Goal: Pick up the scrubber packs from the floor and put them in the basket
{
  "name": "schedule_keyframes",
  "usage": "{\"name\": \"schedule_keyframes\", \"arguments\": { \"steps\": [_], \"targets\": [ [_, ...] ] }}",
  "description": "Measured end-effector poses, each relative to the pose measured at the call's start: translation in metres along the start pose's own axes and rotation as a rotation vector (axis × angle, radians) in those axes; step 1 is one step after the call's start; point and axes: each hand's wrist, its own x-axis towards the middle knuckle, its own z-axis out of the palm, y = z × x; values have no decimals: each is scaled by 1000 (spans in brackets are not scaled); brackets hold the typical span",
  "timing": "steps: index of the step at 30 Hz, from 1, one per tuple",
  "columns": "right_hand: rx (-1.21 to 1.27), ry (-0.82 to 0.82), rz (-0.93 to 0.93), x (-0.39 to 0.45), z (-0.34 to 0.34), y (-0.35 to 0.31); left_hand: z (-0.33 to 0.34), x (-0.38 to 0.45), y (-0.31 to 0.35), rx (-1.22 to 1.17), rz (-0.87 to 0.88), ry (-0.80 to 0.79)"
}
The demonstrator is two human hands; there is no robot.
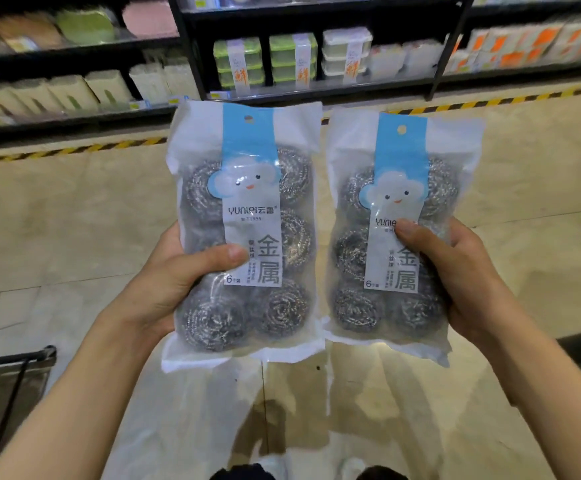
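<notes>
I hold two clear packs of steel-wool scrubbers upright in front of me, side by side, well above the floor. Each has a blue and white label with a cloud face. My left hand (pixel 174 271) grips the left scrubber pack (pixel 244 188) at its lower left edge, thumb across the front. My right hand (pixel 455 271) grips the right scrubber pack (pixel 399 188) from its right side, thumb on the label. At the bottom left edge a dark basket (pixel 8 379) with a black rim shows only in part.
Black store shelves (pixel 316 88) stocked with boxed containers and packaged goods run across the back. A yellow-and-black hazard stripe (pixel 74 150) marks the floor along their base. Beige tiled floor (pixel 57 230) lies between me and the shelves. My shoe tips (pixel 237 472) show at the bottom.
</notes>
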Motion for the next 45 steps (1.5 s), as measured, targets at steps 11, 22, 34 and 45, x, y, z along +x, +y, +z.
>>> {"name": "schedule_keyframes", "arguments": {
  "steps": [11, 22, 34, 45],
  "targets": [
    [-12, -10, 8, -126, 11, -364, 155, -65, 345, -47, 39, -148],
    [29, 251, -148, -226, 29, -511, 212, -84, 481, -34, 94, -337],
    [62, 964, -264, -456, -1, -501, 351, -129, 447, -50, -193, -990],
    [192, 1681, -340, -781, 32, -420, 521, -384, 384, -10, -422, -1603]
  ]
}}
